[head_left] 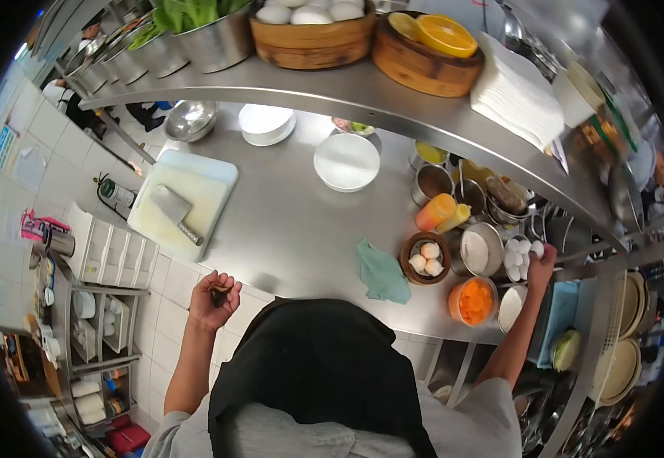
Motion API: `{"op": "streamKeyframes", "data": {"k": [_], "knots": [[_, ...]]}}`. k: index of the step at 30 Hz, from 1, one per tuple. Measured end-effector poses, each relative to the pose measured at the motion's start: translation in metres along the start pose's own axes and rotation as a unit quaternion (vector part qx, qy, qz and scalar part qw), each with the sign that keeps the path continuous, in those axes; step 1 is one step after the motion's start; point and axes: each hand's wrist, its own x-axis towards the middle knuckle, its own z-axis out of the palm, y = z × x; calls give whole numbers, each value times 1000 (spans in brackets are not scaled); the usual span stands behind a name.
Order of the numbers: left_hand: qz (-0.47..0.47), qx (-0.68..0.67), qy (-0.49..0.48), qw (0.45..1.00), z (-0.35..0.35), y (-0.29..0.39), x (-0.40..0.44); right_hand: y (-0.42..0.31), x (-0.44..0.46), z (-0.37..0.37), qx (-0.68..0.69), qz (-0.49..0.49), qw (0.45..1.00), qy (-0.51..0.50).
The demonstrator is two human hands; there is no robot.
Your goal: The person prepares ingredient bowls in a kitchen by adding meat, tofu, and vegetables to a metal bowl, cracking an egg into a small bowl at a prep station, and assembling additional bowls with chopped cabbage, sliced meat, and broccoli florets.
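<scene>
So one white egg is sitting in the right grip's fingertips, right by the other eggs, which are looking whole. Seems pretty early on, just one being handled. Orange pieces are sitting nearer the body. Left grip is curling, can't tell around what; beyond it, a cleaver is lying on the board.

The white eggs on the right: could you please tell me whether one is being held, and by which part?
The right hand seems to hold one egg by the side away from the other eggs; the exact grip cannot be told.
</scene>
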Motion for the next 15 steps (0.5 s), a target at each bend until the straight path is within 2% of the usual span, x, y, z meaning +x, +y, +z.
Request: {"op": "streamKeyframes", "data": {"k": [1, 2, 3, 4, 5, 6, 7, 8, 10, 12, 14, 15], "knots": [[7, -10, 9, 1000, -4, 4, -2, -18, -5, 13, 130, -5, 991, -1], [11, -16, 17, 1000, -7, 6, -3, -111, -35, 26, 187, 39, 981, -16], [12, -20, 23, 999, -8, 8, -1, -167, -54, 51, 160, 6, 986, -37], [18, -31, 37, 999, -8, 9, 0, -194, -69, 83, 247, 35, 961, -117], [24, -41, 50, 998, -7, 9, -1, -207, -83, 125, 337, 74, 923, -173], [31, -50, 62, 996, -7, 9, -2, -213, -97, 181, 453, 136, 850, -231], [30, -47, 54, 997, -8, 10, -2, -220, -107, 228, 518, 190, 790, -269], [31, -45, 46, 997, -11, 11, -5, -229, -114, 269, 530, 231, 764, -287], [40, -46, 36, 998, -18, 16, -13, -259, -120, 320, 480, 288, 768, -310], [55, -54, 33, 996, -24, 21, -25, -273, -126, 357, 312, 86, 919, -223], [95, -87, 77, 989, -38, 23, -33, -273, -128, 372, 183, -52, 970, -153], [116, -102, 92, 984, -54, 24, -35, -278, -127, 370, 150, -84, 976, -132]]}}
